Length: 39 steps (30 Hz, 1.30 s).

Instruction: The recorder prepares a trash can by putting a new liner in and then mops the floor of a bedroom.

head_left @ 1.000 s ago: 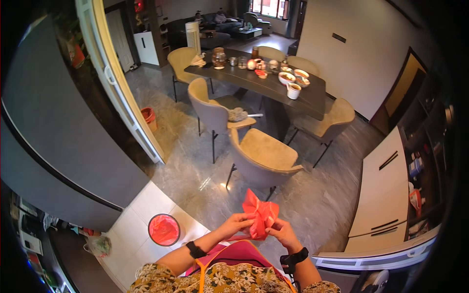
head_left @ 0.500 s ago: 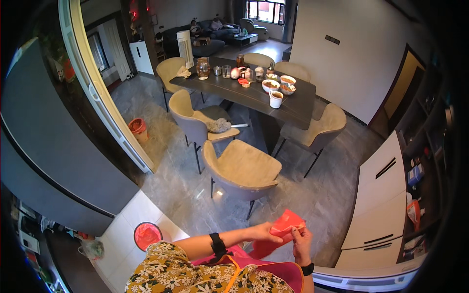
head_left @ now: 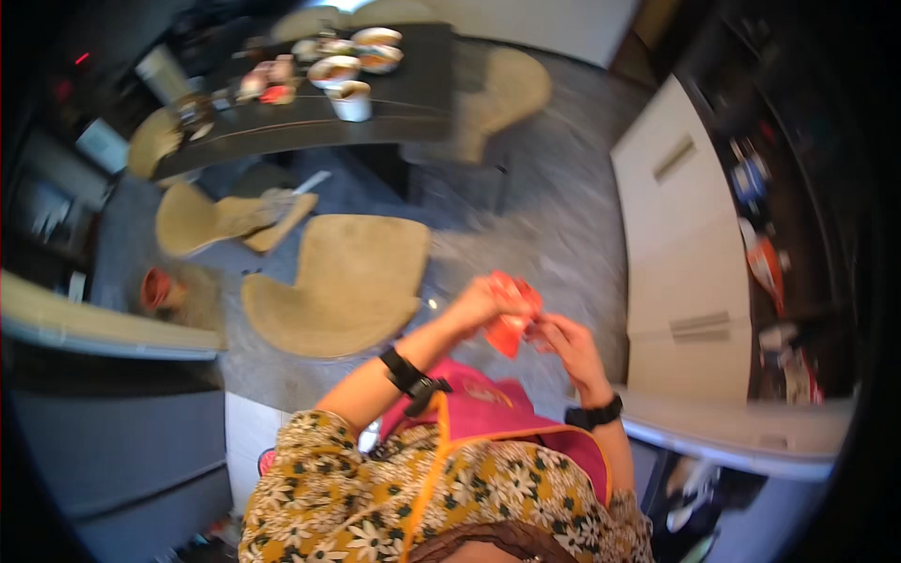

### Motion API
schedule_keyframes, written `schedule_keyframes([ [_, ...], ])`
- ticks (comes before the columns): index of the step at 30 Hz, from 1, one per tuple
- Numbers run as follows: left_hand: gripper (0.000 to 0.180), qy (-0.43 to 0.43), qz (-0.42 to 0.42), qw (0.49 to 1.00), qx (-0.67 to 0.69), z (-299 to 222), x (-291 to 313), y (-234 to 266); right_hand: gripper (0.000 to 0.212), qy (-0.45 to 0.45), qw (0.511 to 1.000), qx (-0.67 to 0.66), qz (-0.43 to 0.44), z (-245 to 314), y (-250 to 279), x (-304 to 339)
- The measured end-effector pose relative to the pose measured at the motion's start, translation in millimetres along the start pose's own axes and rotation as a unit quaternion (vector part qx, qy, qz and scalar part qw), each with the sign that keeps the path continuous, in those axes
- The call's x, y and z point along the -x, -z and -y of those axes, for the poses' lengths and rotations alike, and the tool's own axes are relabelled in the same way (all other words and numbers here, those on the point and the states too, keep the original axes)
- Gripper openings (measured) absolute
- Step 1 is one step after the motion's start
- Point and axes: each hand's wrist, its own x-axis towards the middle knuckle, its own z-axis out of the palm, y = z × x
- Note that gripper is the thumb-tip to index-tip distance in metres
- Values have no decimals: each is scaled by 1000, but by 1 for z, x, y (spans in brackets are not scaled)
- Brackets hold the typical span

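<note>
A thin red plastic bag [head_left: 510, 328] is bunched up in front of my body. My left hand [head_left: 481, 305] is closed around its upper left part, and the bag's lower end hangs below the fingers. At the bag's right edge, my right hand [head_left: 571, 352] pinches it between thumb and fingers, though motion blurs the fingertips. Each wrist has a black strap on it. Below the hands is a pink apron [head_left: 493, 403] with orange trim, over a flowered top.
A beige chair [head_left: 361, 281] stands ahead on the left. Beyond it, a dark table [head_left: 310, 129] carries bowls and a white cup [head_left: 351, 101]. Pale cabinets [head_left: 685, 253] line the right side. A red bucket [head_left: 161, 289] sits on the floor at left.
The view has swung to the right, so the table and chairs appear farther left. The red bag, stretched out between both hands before, is now gathered into a smaller bunch at my left hand.
</note>
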Motion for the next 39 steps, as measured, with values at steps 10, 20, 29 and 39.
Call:
schedule_keyframes([
  [10, 28, 71, -43, 996, 12, -6, -180, -36, 9, 54, 982, -168, -70, 2, 140, -111],
  [20, 28, 12, -138, 990, -2, -55, -270, 2, 32, 376, 863, 331, -74, 88, 198, -246],
  [29, 25, 42, -91, 995, 9, -58, -411, 83, 9, 262, 911, 301, 98, 84, 268, -379],
  [39, 66, 24, 288, 955, -67, -160, -552, 22, 35, 120, 978, -149, -82, 168, 355, -464],
])
